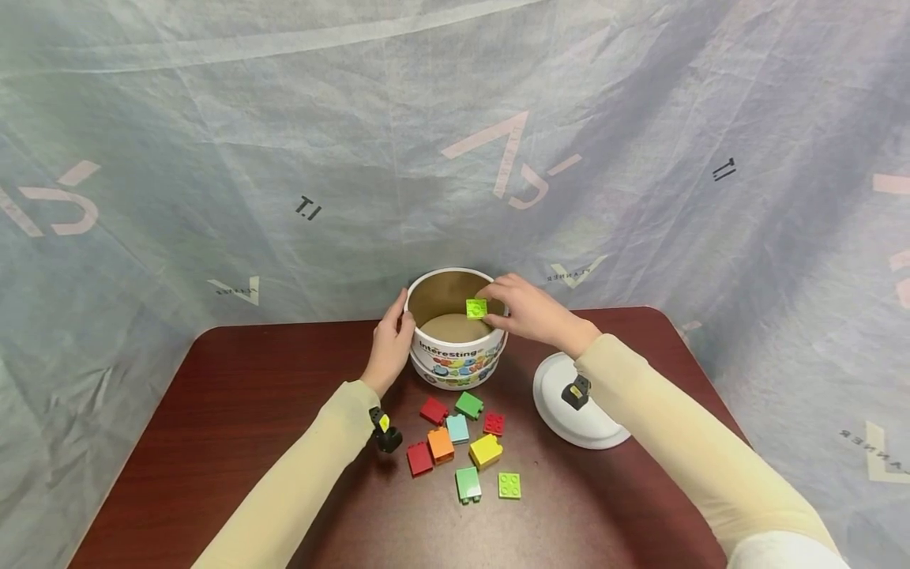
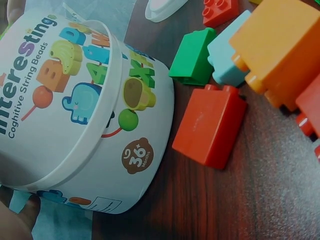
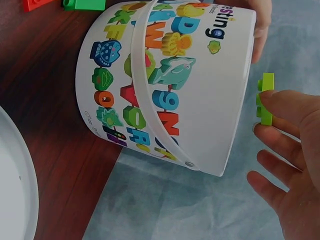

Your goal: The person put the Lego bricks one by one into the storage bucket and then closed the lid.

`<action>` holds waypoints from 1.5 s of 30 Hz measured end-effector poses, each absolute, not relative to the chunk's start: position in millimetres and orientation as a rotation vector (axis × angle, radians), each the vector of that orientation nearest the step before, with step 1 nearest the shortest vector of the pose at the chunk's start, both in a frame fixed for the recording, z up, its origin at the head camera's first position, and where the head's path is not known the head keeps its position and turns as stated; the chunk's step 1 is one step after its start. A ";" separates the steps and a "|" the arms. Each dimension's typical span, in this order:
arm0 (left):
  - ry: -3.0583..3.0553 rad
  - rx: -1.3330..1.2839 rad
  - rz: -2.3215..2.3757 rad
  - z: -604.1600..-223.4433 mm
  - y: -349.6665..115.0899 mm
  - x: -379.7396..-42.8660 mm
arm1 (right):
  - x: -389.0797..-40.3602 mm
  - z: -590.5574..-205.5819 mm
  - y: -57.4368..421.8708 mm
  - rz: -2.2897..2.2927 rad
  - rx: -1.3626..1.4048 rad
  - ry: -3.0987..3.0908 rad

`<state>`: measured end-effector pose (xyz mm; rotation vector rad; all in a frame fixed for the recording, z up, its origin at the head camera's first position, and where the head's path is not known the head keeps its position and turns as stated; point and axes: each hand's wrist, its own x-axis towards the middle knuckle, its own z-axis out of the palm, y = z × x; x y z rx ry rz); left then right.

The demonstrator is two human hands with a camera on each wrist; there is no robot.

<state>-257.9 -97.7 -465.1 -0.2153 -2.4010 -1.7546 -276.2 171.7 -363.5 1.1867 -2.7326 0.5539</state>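
A round white bucket (image 1: 455,359) with printed letters and animals stands upright at the back of the table, its top uncovered. My left hand (image 1: 389,348) holds its left side near the rim, thumb to the front and fingers farther back. Above the bucket's opening, my right hand (image 1: 529,312) pinches a lime-green toy brick (image 1: 476,309) between thumb and fingers. In the right wrist view this brick (image 3: 267,99) is seen edge-on, its studs towards the bucket. The visible part of the bucket's floor is bare; its near inside is hidden.
In front of the bucket lie several loose toy bricks, among them a red brick (image 2: 210,125), an orange brick (image 1: 441,446), a yellow brick (image 1: 486,451) and a lime brick (image 1: 509,485). A white lid (image 1: 554,399) lies right, partly under my right forearm. Grey cloth (image 1: 355,158) hangs behind.
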 end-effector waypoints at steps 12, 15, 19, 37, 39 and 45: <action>-2.378 -0.224 -1.760 -465.2 -97.0 -261.3 | -292.2 -368.1 166.0 0.527 1.148 -2.759; -2.372 -0.227 -1.765 -464.8 -96.6 -261.0 | -293.9 -367.9 164.3 0.516 1.135 -2.774; -2.365 -0.223 -1.770 -464.1 -95.5 -260.4 | -296.9 -369.3 162.5 0.503 1.122 -2.783; -2.383 -0.203 -1.765 -468.9 -94.4 -257.5 | -297.4 -374.6 151.3 0.518 1.114 -2.791; -2.381 -0.203 -1.764 -468.6 -93.7 -257.5 | -296.8 -375.1 150.3 0.521 1.113 -2.791; -2.376 -0.202 -1.769 -468.3 -95.2 -256.8 | -296.2 -374.8 145.4 0.524 1.130 -2.771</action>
